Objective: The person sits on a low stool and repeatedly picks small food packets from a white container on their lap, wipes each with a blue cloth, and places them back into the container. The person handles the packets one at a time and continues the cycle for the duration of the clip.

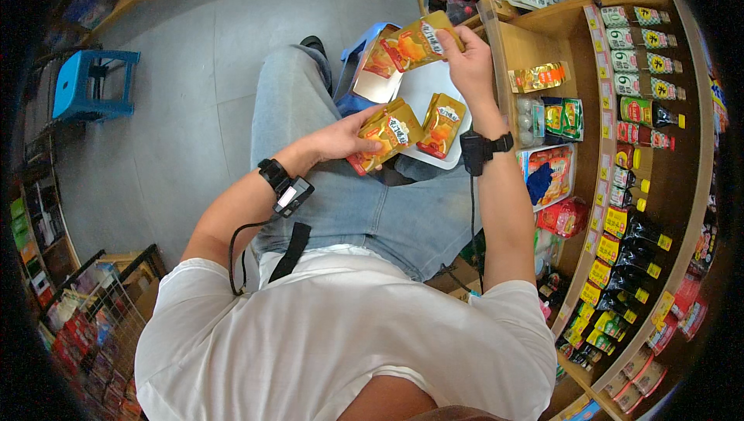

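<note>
My left hand [344,137] grips a small stack of gold sachets [386,133], its thumb across the front. Up and to the right, my right hand [469,64] pinches a gold sachet [419,40] by its end; whether more lie behind it I cannot tell. That sachet overlaps an open box [376,88], where another gold and red sachet [379,62] shows partly. Between my hands, a further stack of gold sachets [443,125] lies on a white tray [427,81]. Beneath the box and tray a blue stool [351,64] is partly visible.
Wooden shelving [572,43] stands close on my right, with rows of sauce bottles [633,247] and packets. One gold pouch [542,77] lies on its nearer shelf. To the left, a blue plastic stool [87,87] stands on the grey tiled floor [180,101]. A wire rack [110,305] is at lower left.
</note>
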Demonstrator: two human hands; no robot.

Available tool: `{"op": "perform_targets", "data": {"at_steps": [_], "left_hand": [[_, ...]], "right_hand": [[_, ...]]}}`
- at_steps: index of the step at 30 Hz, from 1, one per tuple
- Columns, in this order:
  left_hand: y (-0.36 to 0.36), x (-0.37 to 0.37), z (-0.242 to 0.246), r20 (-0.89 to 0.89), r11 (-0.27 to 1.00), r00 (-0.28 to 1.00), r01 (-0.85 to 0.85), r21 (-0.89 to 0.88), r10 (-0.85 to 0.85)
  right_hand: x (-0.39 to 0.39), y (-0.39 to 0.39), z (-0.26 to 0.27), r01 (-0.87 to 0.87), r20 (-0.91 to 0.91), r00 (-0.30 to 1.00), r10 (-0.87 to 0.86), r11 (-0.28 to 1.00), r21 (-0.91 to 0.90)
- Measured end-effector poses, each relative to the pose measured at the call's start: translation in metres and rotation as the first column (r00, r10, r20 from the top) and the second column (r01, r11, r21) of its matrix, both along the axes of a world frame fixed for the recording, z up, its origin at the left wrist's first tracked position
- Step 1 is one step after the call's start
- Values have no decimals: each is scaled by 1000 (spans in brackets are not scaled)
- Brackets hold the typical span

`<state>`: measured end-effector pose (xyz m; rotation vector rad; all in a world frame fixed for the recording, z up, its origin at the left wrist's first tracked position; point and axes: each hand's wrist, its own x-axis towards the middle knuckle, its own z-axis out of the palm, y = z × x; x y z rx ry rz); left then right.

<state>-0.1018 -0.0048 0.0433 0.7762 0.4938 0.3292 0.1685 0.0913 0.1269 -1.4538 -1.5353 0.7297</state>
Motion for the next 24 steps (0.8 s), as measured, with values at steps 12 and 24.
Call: {"op": "perform_targets", "data": {"at_steps": [12, 24], "left_hand": [[2, 6, -20, -110, 998, 992, -65, 3, 65], [1, 10, -28, -139, 986, 986, -75, 150, 96]], "right_hand": [[-22, 15, -41, -250, 541, 816, 203, 968, 14], [-35, 10, -48, -144, 694, 712, -108, 945, 295]]}}
